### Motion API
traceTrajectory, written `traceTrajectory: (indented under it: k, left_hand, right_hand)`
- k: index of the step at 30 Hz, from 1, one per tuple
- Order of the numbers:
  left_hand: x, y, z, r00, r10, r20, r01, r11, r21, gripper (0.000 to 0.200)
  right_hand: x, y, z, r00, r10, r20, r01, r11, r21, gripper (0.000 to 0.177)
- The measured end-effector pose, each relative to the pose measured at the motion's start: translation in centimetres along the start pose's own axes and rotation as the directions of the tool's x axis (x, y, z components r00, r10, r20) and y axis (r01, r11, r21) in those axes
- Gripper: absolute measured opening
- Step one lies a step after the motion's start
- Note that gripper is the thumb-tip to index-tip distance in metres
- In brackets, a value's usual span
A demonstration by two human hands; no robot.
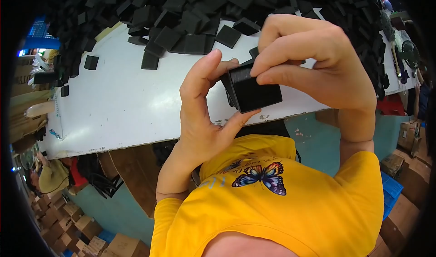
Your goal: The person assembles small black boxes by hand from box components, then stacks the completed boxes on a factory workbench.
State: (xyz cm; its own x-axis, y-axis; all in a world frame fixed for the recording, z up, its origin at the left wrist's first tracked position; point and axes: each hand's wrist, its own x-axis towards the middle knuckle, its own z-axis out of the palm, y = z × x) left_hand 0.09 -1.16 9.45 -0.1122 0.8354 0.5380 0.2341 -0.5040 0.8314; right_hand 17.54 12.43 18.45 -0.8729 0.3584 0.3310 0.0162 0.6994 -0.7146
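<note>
Just above the table's front edge, my left hand (202,107) grips a small black square box (261,97) from the left, thumb under its lower edge and fingers behind it. The box is tilted, with a thin-rimmed dark face turned up towards me. My right hand (309,59) reaches over from the right, thumb and forefinger pinched together at the box's upper part. Whether those fingertips hold the box itself or a piece in it is hidden. Black foam-like blocks (195,44) lie on the white table (136,107) beyond my hands.
A large heap of similar black blocks (177,4) covers the far side of the table. Single blocks (91,62) lie at the left. Cardboard boxes (125,247) stand on the floor below, a blue crate (390,193) at the right, and a fan (410,54) at the far right.
</note>
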Motion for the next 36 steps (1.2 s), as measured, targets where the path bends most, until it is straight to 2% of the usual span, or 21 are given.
traceTrajectory:
  k: [3, 6, 8, 9, 12, 13, 14, 15, 16, 17, 18, 19, 22, 23, 24, 27, 29, 32, 35, 36]
  left_hand:
    - [0.5, 0.7, -0.6, 0.997, 0.010, 0.074, -0.021, 0.988, 0.156, 0.073]
    - [0.5, 0.9, -0.8, 0.997, -0.029, 0.073, 0.014, 0.980, 0.196, 0.057]
    - [0.3, 1.2, -0.7, 0.996, -0.070, 0.064, 0.050, 0.961, 0.270, 0.055]
    - [0.4, 1.5, -0.7, 0.995, -0.062, 0.083, 0.034, 0.953, 0.302, 0.055]
    - [1.6, 2.6, -0.7, 0.989, -0.023, 0.149, -0.042, 0.908, 0.418, 0.050]
    - [1.8, 2.6, -0.8, 0.985, -0.017, 0.171, -0.062, 0.894, 0.444, 0.048]
    - [2.0, 2.7, -1.0, 0.982, -0.013, 0.186, -0.077, 0.879, 0.471, 0.047]
    - [2.0, 2.6, -1.1, 0.980, -0.006, 0.200, -0.090, 0.879, 0.468, 0.044]
    - [1.8, 2.6, -1.1, 0.981, -0.006, 0.194, -0.084, 0.887, 0.453, 0.044]
    - [1.7, 2.3, -1.0, 0.982, -0.002, 0.188, -0.082, 0.895, 0.439, 0.044]
    - [1.7, 2.1, -1.0, 0.984, 0.007, 0.178, -0.084, 0.900, 0.427, 0.044]
    - [1.6, 2.0, -0.9, 0.986, 0.022, 0.163, -0.089, 0.905, 0.416, 0.044]
    - [1.3, 1.6, -0.7, 0.988, 0.058, 0.143, -0.110, 0.913, 0.393, 0.050]
    - [1.0, 1.3, -0.9, 0.987, 0.064, 0.148, -0.118, 0.911, 0.395, 0.055]
    - [0.7, 0.9, -0.9, 0.987, 0.073, 0.145, -0.126, 0.908, 0.399, 0.059]
    - [-0.8, -0.6, -0.1, 0.998, 0.064, -0.002, -0.063, 0.978, 0.201, 0.076]
    - [-0.5, -0.1, -0.3, 0.998, 0.062, 0.000, -0.059, 0.958, 0.280, 0.083]
    - [-0.5, 0.1, -0.4, 0.999, 0.046, 0.009, -0.047, 0.956, 0.291, 0.086]
    - [-0.8, -0.2, -0.5, 0.999, 0.031, 0.032, -0.039, 0.959, 0.280, 0.087]
    - [-0.8, -0.2, -0.5, 0.999, 0.029, 0.023, -0.034, 0.960, 0.278, 0.087]
  right_hand:
    - [0.6, 0.5, 0.3, 0.998, 0.047, 0.031, -0.049, 0.996, 0.070, 0.015]
    - [0.5, 1.4, 3.3, 0.977, -0.001, -0.214, -0.016, 0.997, -0.078, 0.016]
    - [0.1, 1.8, 3.4, 0.980, 0.161, -0.120, -0.148, 0.983, 0.113, 0.018]
    - [0.0, 1.6, 3.0, 0.965, 0.260, -0.026, -0.249, 0.946, 0.210, 0.015]
    - [-0.8, 2.2, 2.3, 0.961, 0.278, 0.006, -0.261, 0.896, 0.360, 0.017]
    - [-1.4, 3.0, 2.6, 0.936, 0.323, -0.142, -0.172, 0.769, 0.615, 0.018]
    - [-1.8, 3.7, 1.4, 0.865, 0.411, -0.289, -0.158, 0.768, 0.621, 0.015]
    - [-2.6, 5.9, 0.8, 0.744, 0.408, -0.529, -0.237, 0.901, 0.363, 0.016]
    - [-3.9, 8.9, -0.6, 0.672, 0.275, -0.688, -0.350, 0.936, 0.032, 0.017]
    - [-5.1, 11.9, -2.1, 0.616, 0.189, -0.765, -0.485, 0.856, -0.180, 0.017]
    - [-6.2, 13.6, -3.0, 0.578, 0.232, -0.782, -0.580, 0.791, -0.194, 0.018]
    - [-6.7, 14.6, -3.9, 0.591, 0.265, -0.762, -0.623, 0.749, -0.223, 0.021]
    - [-7.3, 15.7, -3.7, 0.690, 0.294, -0.661, -0.689, 0.546, -0.476, 0.024]
    - [-7.9, 15.8, -3.4, 0.733, 0.287, -0.617, -0.669, 0.469, -0.576, 0.032]
    - [-8.2, 16.2, -3.1, 0.713, 0.313, -0.627, -0.692, 0.457, -0.558, 0.034]
    - [-8.7, 17.6, -3.0, 0.649, 0.422, -0.633, -0.759, 0.416, -0.501, 0.039]
    - [-8.9, 18.7, -3.7, 0.584, 0.546, -0.600, -0.811, 0.371, -0.452, 0.041]
    - [-9.1, 18.2, -4.8, 0.682, 0.477, -0.554, -0.731, 0.463, -0.501, 0.034]
    - [-8.2, 13.6, -5.1, 0.555, 0.496, -0.667, -0.798, 0.544, -0.260, 0.034]
    - [-8.8, 13.1, -5.0, 0.549, 0.541, -0.637, -0.771, 0.622, -0.137, 0.034]
